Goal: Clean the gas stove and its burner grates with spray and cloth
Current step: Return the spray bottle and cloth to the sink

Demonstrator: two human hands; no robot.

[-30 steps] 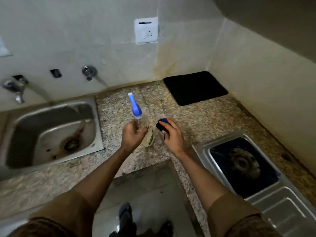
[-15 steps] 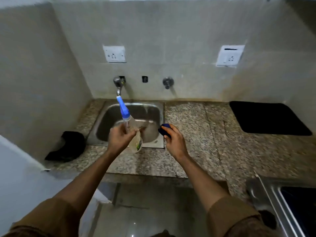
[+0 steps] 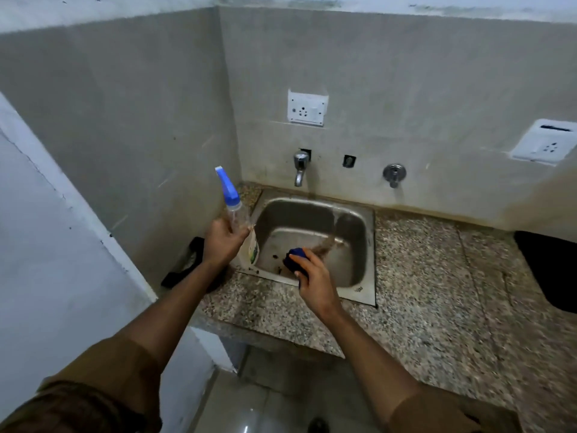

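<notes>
The left hand's [image 3: 223, 243] fingers grip the spray bottle [image 3: 234, 210] upright; the right hand's [image 3: 313, 281] fingers clutch a blue cloth [image 3: 295, 260] over the sink [image 3: 363, 242]. A second ago the stove was in view; now it is not, so cleaning seems paused, perhaps to wet the cloth. The speckled surface [image 3: 415, 295] meets bare walls, a tap [image 3: 300, 168] and sockets [image 3: 307, 108].

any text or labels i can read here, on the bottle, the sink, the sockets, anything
Nothing here can be read with certainty.
Spray bottle, gripped by the left hand: its white and green label is turned edge-on and blurred, unreadable.
Sink: a small dark stamp on the front right rim, too small to read.
Wall sockets: no legible markings.
Blue cloth in the right hand: no text visible.
</notes>
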